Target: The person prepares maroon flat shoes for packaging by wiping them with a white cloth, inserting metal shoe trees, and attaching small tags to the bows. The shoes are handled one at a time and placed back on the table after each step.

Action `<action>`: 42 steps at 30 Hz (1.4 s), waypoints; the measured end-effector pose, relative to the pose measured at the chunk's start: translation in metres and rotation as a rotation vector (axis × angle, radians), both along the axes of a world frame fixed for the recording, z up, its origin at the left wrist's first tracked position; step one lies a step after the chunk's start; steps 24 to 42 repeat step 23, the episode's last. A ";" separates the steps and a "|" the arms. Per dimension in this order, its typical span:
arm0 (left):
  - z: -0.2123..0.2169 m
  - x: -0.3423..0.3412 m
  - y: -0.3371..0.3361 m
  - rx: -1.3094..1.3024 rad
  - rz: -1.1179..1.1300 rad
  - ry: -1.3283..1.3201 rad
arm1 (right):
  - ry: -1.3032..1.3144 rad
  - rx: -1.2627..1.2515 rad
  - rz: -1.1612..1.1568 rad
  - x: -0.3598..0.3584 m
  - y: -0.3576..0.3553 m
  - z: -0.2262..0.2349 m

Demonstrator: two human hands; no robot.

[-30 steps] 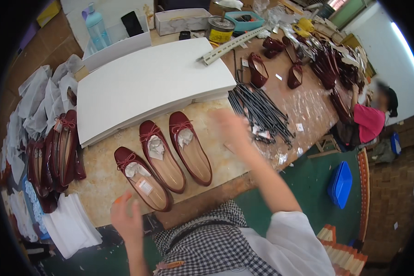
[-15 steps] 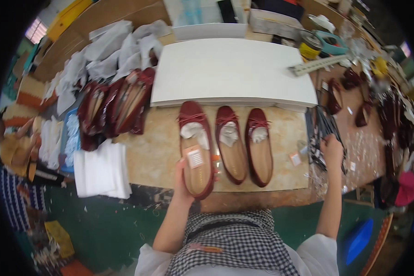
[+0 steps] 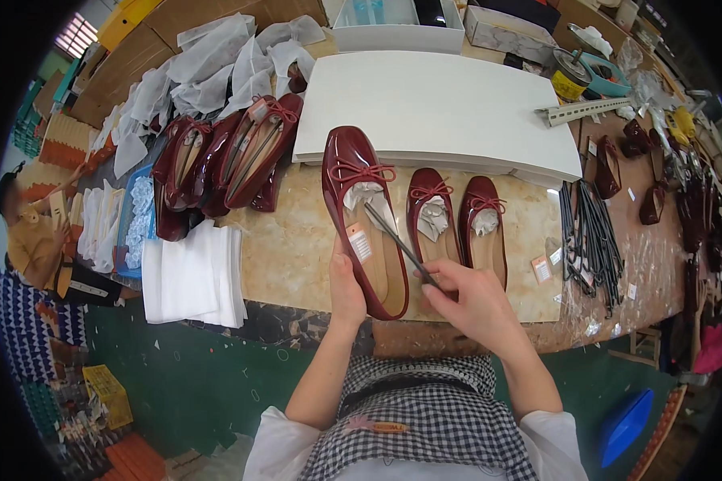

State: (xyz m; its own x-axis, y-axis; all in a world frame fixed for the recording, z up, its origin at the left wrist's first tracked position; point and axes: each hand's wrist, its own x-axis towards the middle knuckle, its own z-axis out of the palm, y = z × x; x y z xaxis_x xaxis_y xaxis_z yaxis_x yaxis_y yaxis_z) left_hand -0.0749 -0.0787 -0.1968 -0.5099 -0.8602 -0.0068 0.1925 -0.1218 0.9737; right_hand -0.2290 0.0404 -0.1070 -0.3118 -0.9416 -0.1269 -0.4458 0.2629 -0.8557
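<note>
My left hand (image 3: 347, 290) grips a dark red patent ballet flat (image 3: 356, 164) by its side near the heel, toe pointing away from me. A bow crosses its front, crumpled paper (image 3: 369, 197) fills the toe, and a tag (image 3: 359, 243) lies on the insole. Between the fingers of my right hand (image 3: 472, 303) is a thin dark stick (image 3: 399, 243), its far end reaching into the shoe's opening by the paper. Two similar flats, a middle one (image 3: 431, 192) and a right one (image 3: 480, 210), lie just right of it, partly behind my right hand.
A pile of dark sticks (image 3: 592, 248) lies at the right. Beyond the shoes is a large white box (image 3: 433, 104). More red flats (image 3: 253, 152) and folded white sheets (image 3: 192, 276) are on the left. A person (image 3: 32, 232) sits at far left.
My right hand has come from the stick pile to the shoe, now holding a stick. The left hand's shoe is raised and tilted. The whole view has shifted somewhat.
</note>
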 end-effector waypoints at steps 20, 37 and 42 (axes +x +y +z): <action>-0.013 -0.009 0.040 -0.010 0.135 -0.163 | 0.410 -0.506 -0.221 0.039 -0.035 -0.019; -0.038 -0.007 0.034 0.038 -0.077 -0.153 | 0.436 -0.404 -0.235 0.036 -0.027 -0.033; -0.038 -0.007 0.034 0.038 -0.077 -0.153 | 0.436 -0.404 -0.235 0.036 -0.027 -0.033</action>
